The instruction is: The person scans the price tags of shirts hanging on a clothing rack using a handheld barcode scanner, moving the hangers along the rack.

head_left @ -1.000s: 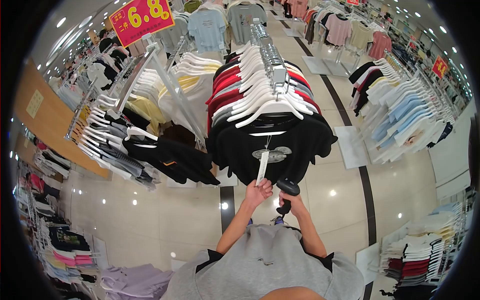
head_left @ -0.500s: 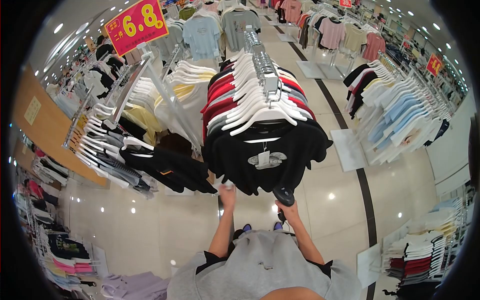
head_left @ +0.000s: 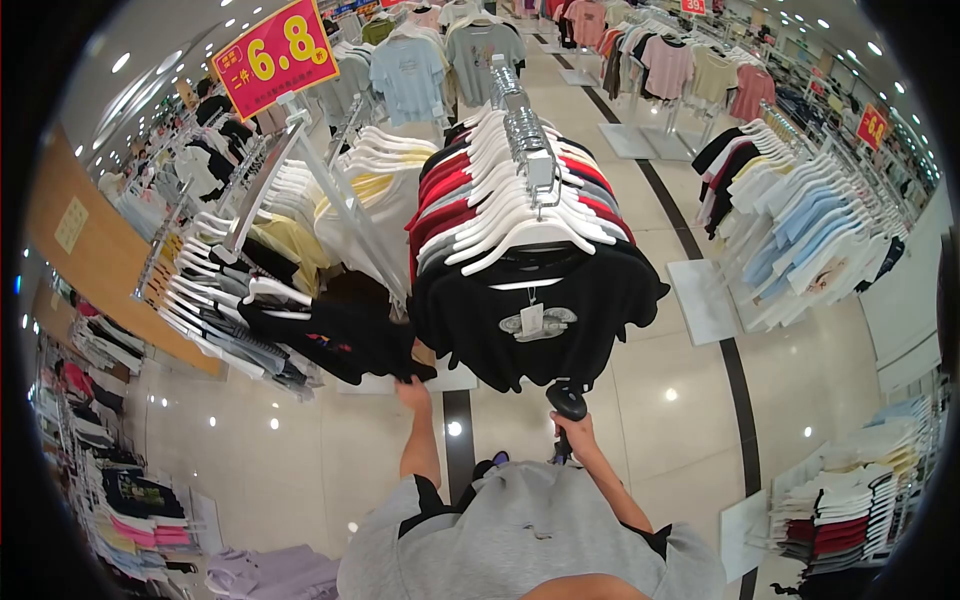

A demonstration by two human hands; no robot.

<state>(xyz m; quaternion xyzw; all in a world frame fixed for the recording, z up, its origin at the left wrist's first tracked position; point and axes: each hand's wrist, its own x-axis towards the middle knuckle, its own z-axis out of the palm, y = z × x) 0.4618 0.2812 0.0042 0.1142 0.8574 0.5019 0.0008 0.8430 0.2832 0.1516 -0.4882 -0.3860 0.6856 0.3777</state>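
My right hand (head_left: 574, 430) is closed round the handle of a black handheld garment steamer (head_left: 567, 401). The steamer's rounded head is just under the hem of a black T-shirt with a grey oval print (head_left: 540, 345), which hangs at the front of the middle rack. Off to the left, my left hand (head_left: 413, 393) pinches the lower edge of another black T-shirt (head_left: 340, 335), which hangs sideways on the left rack with a small coloured print. Its fingertips are partly hidden by the cloth. A white tag (head_left: 530, 320) dangles on the front T-shirt.
White hangers (head_left: 530, 235) with red, grey and black shirts fill the middle rack. A metal rack frame (head_left: 350, 205) stands close on the left, under a red price sign (head_left: 275, 58). Another clothes rack (head_left: 800, 215) is at right. White base plates (head_left: 703, 300) lie on the tiled floor.
My left hand has moved left, from below the front T-shirt to the hem of the left rack's black T-shirt, which has shifted. The steamer is slightly lower.
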